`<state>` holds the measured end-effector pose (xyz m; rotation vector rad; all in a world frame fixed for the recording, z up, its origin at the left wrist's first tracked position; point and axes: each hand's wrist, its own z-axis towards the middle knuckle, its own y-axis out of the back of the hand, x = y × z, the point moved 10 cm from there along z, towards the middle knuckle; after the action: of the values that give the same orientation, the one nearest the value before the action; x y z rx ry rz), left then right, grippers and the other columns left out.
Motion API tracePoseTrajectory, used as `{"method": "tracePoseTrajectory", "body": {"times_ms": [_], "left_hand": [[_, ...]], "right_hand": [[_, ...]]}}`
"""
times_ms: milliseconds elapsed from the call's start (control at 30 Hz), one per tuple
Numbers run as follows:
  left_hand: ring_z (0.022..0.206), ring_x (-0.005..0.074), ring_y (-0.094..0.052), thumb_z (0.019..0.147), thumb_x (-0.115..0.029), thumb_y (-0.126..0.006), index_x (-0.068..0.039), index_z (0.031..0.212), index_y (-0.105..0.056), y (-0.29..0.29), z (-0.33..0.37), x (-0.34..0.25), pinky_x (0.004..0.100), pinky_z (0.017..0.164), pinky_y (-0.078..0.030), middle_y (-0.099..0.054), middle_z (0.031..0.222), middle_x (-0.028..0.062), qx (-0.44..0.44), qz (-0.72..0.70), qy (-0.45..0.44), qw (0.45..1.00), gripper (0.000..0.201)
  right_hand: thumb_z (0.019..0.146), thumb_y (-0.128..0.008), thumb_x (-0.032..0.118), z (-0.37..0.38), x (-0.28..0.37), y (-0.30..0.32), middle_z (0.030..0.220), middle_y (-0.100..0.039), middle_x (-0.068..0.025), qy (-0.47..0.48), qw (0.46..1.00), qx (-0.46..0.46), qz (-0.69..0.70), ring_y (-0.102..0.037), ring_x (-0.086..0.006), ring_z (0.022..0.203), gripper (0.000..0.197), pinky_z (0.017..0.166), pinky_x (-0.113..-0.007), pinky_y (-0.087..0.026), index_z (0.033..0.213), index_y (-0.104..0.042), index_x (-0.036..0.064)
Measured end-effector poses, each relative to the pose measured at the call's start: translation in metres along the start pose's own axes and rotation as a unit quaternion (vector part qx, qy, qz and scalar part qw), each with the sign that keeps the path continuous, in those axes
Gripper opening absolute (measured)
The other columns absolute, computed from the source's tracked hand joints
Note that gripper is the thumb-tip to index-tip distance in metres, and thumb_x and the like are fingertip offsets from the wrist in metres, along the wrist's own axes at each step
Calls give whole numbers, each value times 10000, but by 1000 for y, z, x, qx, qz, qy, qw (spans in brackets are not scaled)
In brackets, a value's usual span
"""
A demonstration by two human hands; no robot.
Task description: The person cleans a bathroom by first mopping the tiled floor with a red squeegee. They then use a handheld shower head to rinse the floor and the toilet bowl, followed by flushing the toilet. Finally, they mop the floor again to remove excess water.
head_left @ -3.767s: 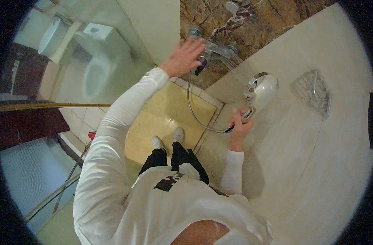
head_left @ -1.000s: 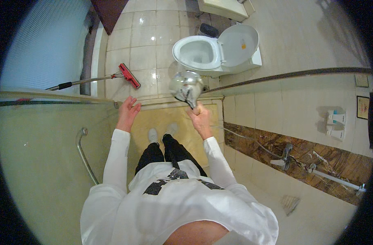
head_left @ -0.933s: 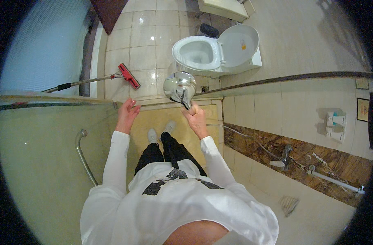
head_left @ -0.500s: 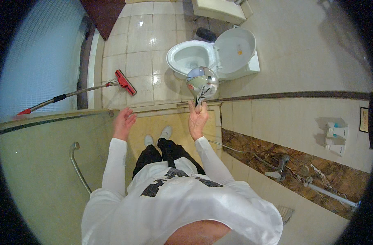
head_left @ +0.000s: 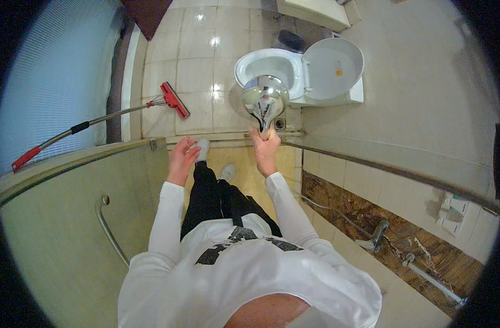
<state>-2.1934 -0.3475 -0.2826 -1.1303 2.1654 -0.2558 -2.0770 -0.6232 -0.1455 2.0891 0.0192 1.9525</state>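
So at the far left you're getting a bluish pane [head_left: 58,82], and a mop [head_left: 80,127] is stretching past it, its red head [head_left: 175,100] resting on the tiles [head_left: 194,71]. Below that, a glass panel [head_left: 53,240] is filling the side, with a curved metal bar [head_left: 112,232] showing on it.

Next up, your left hand [head_left: 183,158] is hanging out in front of you, holding nothing, fingers loosely bent and a bit apart. Your left shoe [head_left: 202,148] is sitting right by the sill [head_left: 233,140], and your right shoe [head_left: 227,172] is standing farther back on the yellow floor [head_left: 250,164].

Roughly mid-view, your right hand [head_left: 266,150] is gripping the shower head [head_left: 265,98] by its neck, fingers closed around it. The shiny round chrome end is pointing away from you, covering part of the toilet [head_left: 356,99] from this angle; can't tell how high it's hovering. The toilet lid [head_left: 333,60] is standing up, a dark bin [head_left: 290,41] is sitting behind the bowl, and a drain [head_left: 280,123] is showing just beside the shower head.

Over right, a hose [head_left: 337,210] is running from behind your right arm toward the tap [head_left: 376,236], and a pale rail [head_left: 436,283] is sticking out along the brown marble strip [head_left: 348,202].
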Motion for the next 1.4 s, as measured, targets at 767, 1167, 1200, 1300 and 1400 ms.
{"method": "tracePoseTrajectory", "body": {"times_ms": [767, 1167, 1200, 1300, 1400], "left_hand": [[971, 235, -559, 877, -307, -544, -90, 1355, -383, -78, 313, 38, 350, 785, -484, -497, 1252, 81, 95, 268, 179, 942, 549], [1147, 426, -471, 743, -326, -712, 47, 1409, -150, -196, 474, 76, 440, 972, -405, -272, 1366, 280, -64, 584, -59, 807, 948], [1145, 435, -470, 739, -332, -716, 46, 1409, -141, -204, 475, 70, 437, 980, -399, -259, 1362, 291, -74, 600, -70, 794, 961], [1115, 431, -493, 725, -354, -724, 31, 1410, -151, -219, 475, 59, 452, 958, -414, -297, 1318, 286, -96, 601, -67, 791, 973], [1088, 422, -516, 705, -386, -734, 8, 1419, -140, -233, 471, 59, 465, 927, -434, -316, 1293, 279, -90, 647, -57, 755, 1008]], "right_hand": [[823, -672, 133, 33, -82, -38, 535, -475, 1, -291, 946, -134, -39, -445, -85, 447, 227, 425, -241, -334, 704, -490, 68], [835, -643, 86, 98, -73, 12, 571, -464, -31, -166, 919, -357, 16, -430, -103, 468, 262, 444, -253, -356, 690, -424, 80], [833, -641, 79, 98, -85, 5, 578, -466, -31, -209, 923, -323, 18, -434, -101, 477, 252, 446, -254, -357, 696, -429, 78], [815, -626, 41, 98, -112, -27, 616, -483, -26, -287, 937, -192, 46, -448, -98, 506, 199, 460, -253, -364, 723, -451, 67], [806, -615, 22, 101, -113, -14, 620, -490, -27, -254, 939, -229, 29, -451, -101, 506, 160, 463, -253, -369, 778, -463, 63]]}}
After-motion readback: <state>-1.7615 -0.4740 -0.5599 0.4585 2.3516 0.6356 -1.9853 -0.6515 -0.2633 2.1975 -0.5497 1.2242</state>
